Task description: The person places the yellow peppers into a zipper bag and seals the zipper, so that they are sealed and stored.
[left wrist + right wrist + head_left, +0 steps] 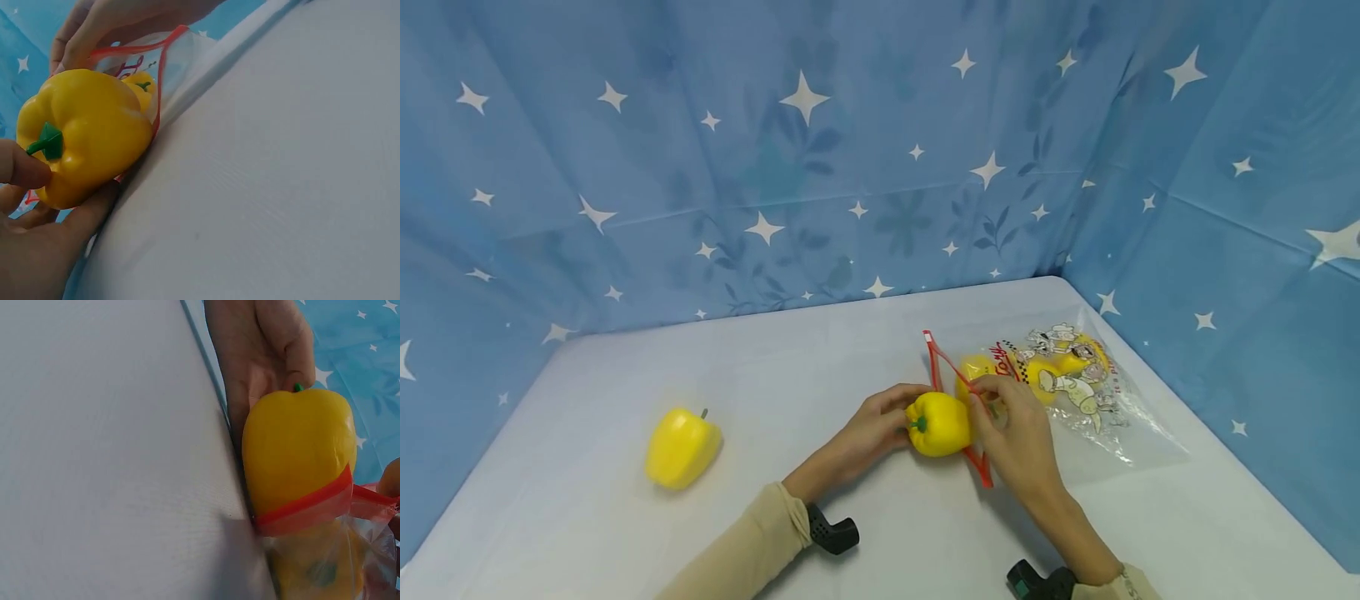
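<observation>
A yellow bell pepper (942,425) with a green stem is at the mouth of a clear plastic bag (1150,429) edged in red. My left hand (877,427) grips the stem end of this pepper, thumb and fingers about it, as the left wrist view shows. With the right hand (1017,433) I pinch the bag's red rim (953,363) and hold the mouth apart. In the right wrist view the pepper's far end (300,450) reaches just inside the red edge (306,509). More yellow peppers (1043,379) lie inside the bag, partly hidden by its print.
Another yellow bell pepper (682,448) lies apart on the left of the white table (790,358). A blue curtain (850,125) with white stars stands behind the table and along its right side. Black cameras (835,533) sit on both wrists.
</observation>
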The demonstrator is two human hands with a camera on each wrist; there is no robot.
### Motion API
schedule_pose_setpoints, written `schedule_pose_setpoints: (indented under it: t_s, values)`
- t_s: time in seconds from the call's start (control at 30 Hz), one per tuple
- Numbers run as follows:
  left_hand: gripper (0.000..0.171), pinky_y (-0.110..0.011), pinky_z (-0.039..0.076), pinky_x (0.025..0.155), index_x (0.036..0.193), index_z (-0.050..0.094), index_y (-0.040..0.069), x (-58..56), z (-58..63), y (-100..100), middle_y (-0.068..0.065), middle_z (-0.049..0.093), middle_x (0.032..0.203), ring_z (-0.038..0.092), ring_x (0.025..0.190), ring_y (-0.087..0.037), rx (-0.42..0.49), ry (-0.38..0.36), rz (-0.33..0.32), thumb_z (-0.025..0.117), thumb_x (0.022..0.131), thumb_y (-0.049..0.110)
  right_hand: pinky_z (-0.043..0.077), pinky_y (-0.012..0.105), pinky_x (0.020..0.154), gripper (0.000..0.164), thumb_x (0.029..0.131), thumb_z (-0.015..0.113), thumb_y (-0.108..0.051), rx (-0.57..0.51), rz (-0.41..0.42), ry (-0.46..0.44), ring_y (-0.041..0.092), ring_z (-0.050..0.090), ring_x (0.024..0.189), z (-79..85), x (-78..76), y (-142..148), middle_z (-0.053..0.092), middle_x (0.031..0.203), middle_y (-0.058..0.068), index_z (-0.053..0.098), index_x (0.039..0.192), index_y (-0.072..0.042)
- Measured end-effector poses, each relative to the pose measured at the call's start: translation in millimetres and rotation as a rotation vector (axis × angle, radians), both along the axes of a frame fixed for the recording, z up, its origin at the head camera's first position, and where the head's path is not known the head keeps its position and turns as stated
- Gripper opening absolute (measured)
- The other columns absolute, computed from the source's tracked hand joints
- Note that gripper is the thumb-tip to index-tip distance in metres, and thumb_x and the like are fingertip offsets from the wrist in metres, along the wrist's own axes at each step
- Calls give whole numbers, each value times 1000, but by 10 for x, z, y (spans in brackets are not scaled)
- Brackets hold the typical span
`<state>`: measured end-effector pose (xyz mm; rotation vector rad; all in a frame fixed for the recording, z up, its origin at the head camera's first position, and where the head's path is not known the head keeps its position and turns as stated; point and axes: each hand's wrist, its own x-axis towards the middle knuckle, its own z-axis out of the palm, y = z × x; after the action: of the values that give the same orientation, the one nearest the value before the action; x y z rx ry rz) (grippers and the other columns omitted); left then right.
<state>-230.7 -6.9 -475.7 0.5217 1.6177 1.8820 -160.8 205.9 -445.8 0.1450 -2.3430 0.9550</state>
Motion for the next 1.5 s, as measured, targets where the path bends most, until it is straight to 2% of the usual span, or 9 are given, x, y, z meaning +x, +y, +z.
schedule_pose_setpoints:
  t_s: [0.07, 0.17, 0.3, 0.5, 0.7, 0.87, 0.97, 1.13, 1.5]
  values:
    - [51, -39, 52, 112, 151, 51, 13, 19, -4, -7, -7, 49, 157, 55, 132, -22, -13, 23, 4, 42, 101, 1, 51, 35, 84, 18, 91, 77, -2, 9, 3, 6, 19, 61, 94, -1, 3, -2, 72, 99, 5, 70, 108, -7]
    - [49, -40, 53, 111, 149, 54, 15, 43, 15, -25, -8, 52, 155, 57, 132, -22, -69, 127, 33, 45, 103, 2, 50, 28, 85, 19, 92, 76, -2, 16, 9, 4, 19, 60, 94, 12, -1, -2, 72, 100, 5, 70, 108, -7]
    - [39, -38, 59, 101, 143, 59, 13, 55, 43, -38, -12, 57, 149, 64, 124, -24, -131, 251, 110, 52, 105, 5, 47, 20, 87, 19, 93, 75, -3, 8, 10, -12, 19, 60, 96, 33, -8, -3, 72, 102, 5, 70, 110, -7]
    - [31, -34, 63, 93, 137, 61, 3, 52, 26, -19, -19, 61, 142, 67, 112, -18, -113, 221, 187, 51, 108, 8, 48, 22, 85, 18, 93, 75, -4, 8, -2, -24, 19, 60, 96, 19, 1, -2, 72, 101, 5, 70, 110, -8]
    - [40, -40, 58, 105, 145, 55, 7, 37, 35, -28, -15, 54, 152, 63, 129, -25, -73, 174, 113, 45, 112, 27, 47, 19, 84, 20, 93, 76, -3, 10, -10, -29, 19, 60, 96, 12, 3, 9, 72, 101, 4, 70, 111, -8]
    - [53, -42, 50, 116, 155, 45, 19, 47, 77, -40, -5, 48, 158, 52, 142, -28, -204, 318, -21, 60, 106, 30, 47, 18, 87, 19, 93, 76, -4, 2, -4, -26, 19, 61, 97, 11, 3, 6, 73, 103, 4, 70, 111, -8]
    - [66, -37, 49, 117, 158, 40, 19, 70, 87, -25, -4, 46, 159, 49, 144, -28, -249, 395, -54, 71, 100, 23, 48, 21, 89, 18, 93, 76, -4, -1, 3, -21, 19, 62, 99, 5, 3, 4, 74, 105, 5, 70, 110, -8]
    - [72, -29, 52, 111, 157, 40, 17, 109, 74, 16, -6, 46, 158, 51, 141, -28, -234, 415, -36, 76, 95, 12, 47, 21, 91, 16, 93, 75, -4, 4, 10, -16, 21, 63, 102, 2, -1, -2, 74, 107, 5, 70, 108, -7]
    - [69, -29, 56, 105, 153, 44, 20, 198, 98, 119, -5, 55, 147, 63, 122, -20, -319, 470, 71, 79, 94, 26, 45, 17, 92, 17, 94, 75, -6, 9, 8, -22, 20, 63, 101, -6, -7, -8, 74, 105, 5, 70, 110, -8]
